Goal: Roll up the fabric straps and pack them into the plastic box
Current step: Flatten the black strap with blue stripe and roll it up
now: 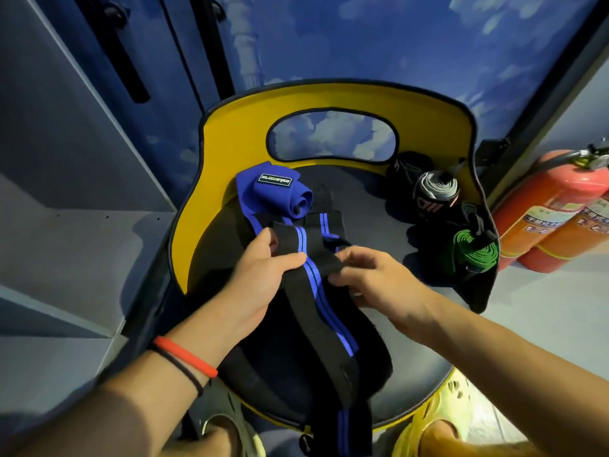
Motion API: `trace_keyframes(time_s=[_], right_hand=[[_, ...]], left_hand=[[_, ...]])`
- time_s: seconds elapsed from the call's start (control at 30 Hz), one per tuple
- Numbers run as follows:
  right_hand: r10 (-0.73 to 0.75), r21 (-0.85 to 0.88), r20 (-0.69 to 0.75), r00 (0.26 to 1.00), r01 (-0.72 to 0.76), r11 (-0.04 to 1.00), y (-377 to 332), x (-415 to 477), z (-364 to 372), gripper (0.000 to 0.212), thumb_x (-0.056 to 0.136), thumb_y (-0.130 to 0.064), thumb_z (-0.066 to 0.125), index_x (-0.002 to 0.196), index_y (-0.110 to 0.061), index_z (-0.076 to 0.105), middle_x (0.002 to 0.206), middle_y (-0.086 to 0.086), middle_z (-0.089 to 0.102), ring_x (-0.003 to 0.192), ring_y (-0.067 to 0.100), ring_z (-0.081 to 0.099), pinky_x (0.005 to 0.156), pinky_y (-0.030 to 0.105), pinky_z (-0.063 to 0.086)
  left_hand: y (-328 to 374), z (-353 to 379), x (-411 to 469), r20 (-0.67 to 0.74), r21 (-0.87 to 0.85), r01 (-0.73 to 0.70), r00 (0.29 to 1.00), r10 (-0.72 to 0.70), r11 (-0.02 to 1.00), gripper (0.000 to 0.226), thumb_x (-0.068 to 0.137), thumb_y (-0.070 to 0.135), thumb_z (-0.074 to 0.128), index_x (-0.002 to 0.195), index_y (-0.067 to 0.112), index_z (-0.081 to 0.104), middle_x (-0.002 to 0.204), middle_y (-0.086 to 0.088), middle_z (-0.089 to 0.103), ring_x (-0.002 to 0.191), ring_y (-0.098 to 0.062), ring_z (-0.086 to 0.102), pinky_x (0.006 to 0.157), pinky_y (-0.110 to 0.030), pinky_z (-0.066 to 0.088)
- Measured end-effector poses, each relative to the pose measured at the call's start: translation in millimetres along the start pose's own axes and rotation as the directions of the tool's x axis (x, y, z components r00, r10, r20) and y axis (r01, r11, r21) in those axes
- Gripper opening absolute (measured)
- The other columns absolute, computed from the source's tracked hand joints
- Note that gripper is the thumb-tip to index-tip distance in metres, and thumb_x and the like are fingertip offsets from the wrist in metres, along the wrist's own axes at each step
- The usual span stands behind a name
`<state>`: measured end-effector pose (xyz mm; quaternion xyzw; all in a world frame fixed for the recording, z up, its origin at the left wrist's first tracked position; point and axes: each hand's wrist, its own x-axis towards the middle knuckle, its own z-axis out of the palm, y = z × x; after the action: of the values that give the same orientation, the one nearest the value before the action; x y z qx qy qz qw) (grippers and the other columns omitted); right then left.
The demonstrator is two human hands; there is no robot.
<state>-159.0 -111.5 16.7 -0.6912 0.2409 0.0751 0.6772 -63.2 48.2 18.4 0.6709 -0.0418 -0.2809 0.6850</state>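
Note:
A long black strap with blue stripes lies across the seat of a yellow chair and hangs off its front edge. My left hand pinches the strap's left edge near its upper end. My right hand pinches the right edge of the same strap just across from it. A rolled blue strap with a label sits behind my hands. On the right of the seat lie a rolled grey and black strap and a rolled green strap. No plastic box is in view.
Two orange fire extinguishers stand on the floor to the right of the chair. Grey lockers fill the left side. A blue wall with clouds stands behind the chair. My feet in yellow sandals show below the seat.

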Motion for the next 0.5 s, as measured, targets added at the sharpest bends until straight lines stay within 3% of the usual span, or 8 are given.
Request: trace_keyframes(time_s=[0.1, 0.2, 0.27, 0.33, 0.4, 0.5], right_hand=[[-0.051, 0.000, -0.161, 0.986, 0.051, 0.999, -4, 6, 2, 0.016, 0.089, -0.035, 0.073, 0.089, -0.019, 0.071, 0.083, -0.005, 0.072, 0.078, 0.016, 0.064, 0.089, 0.048, 0.056], [-0.221, -0.190, -0.281, 0.934, 0.171, 0.967, -9, 8, 9, 0.011, 0.091, -0.035, 0.073, 0.092, -0.025, 0.070, 0.079, -0.009, 0.071, 0.072, 0.008, 0.063, 0.081, 0.039, 0.055], [-0.232, -0.105, -0.200, 0.952, 0.214, 0.971, -15, 5, 15, 0.006, 0.092, -0.032, 0.073, 0.096, -0.027, 0.074, 0.085, -0.007, 0.073, 0.079, 0.009, 0.068, 0.084, 0.036, 0.057], [-0.175, 0.070, -0.045, 0.984, 0.178, 0.982, -16, 1, 18, 0.015, 0.091, -0.029, 0.074, 0.106, -0.029, 0.075, 0.100, -0.005, 0.077, 0.096, 0.012, 0.073, 0.094, 0.040, 0.059], [-0.182, 0.112, 0.050, 0.982, 0.175, 0.978, -14, 0, 18, 0.025, 0.087, -0.026, 0.080, 0.111, -0.028, 0.074, 0.109, 0.000, 0.077, 0.105, 0.018, 0.073, 0.098, 0.042, 0.057], [-0.183, 0.106, -0.056, 0.981, 0.189, 0.976, -7, 2, 14, 0.009, 0.095, -0.019, 0.070, 0.100, -0.021, 0.077, 0.098, 0.009, 0.078, 0.095, 0.027, 0.075, 0.086, 0.040, 0.060]], left_hand=[[-9, 1, -3, 0.065, 0.242, -0.163, 0.986, 0.152, 0.956, 0.040, 0.089, -0.002, 0.071, 0.107, 0.034, 0.067, 0.115, 0.010, 0.074, 0.108, -0.008, 0.069, 0.095, -0.022, 0.052], [-17, 3, -7, 0.210, 0.495, -0.369, 0.929, 0.304, 0.786, 0.040, 0.087, -0.005, 0.072, 0.103, 0.031, 0.067, 0.145, 0.020, 0.049, 0.117, 0.000, 0.061, 0.099, -0.016, 0.048], [-18, 4, -10, 0.245, 0.523, -0.406, 0.914, 0.324, 0.750, 0.048, 0.088, -0.004, 0.071, 0.126, 0.025, 0.065, 0.151, 0.025, 0.039, 0.125, 0.001, 0.057, 0.105, -0.023, 0.048], [-17, 3, -10, 0.221, 0.500, -0.401, 0.916, 0.335, 0.767, 0.057, 0.088, 0.000, 0.073, 0.135, 0.028, 0.057, 0.149, 0.024, 0.041, 0.127, -0.002, 0.057, 0.107, -0.033, 0.051], [-15, 2, -10, 0.249, 0.474, -0.400, 0.915, 0.316, 0.785, 0.044, 0.085, 0.003, 0.078, 0.120, 0.023, 0.060, 0.147, 0.027, 0.039, 0.112, -0.002, 0.065, 0.097, -0.032, 0.056], [-14, 1, -12, 0.329, 0.468, -0.390, 0.910, 0.254, 0.793, 0.047, 0.079, 0.007, 0.083, 0.116, 0.028, 0.062, 0.149, 0.030, 0.033, 0.081, -0.011, 0.066, 0.082, -0.028, 0.058]])
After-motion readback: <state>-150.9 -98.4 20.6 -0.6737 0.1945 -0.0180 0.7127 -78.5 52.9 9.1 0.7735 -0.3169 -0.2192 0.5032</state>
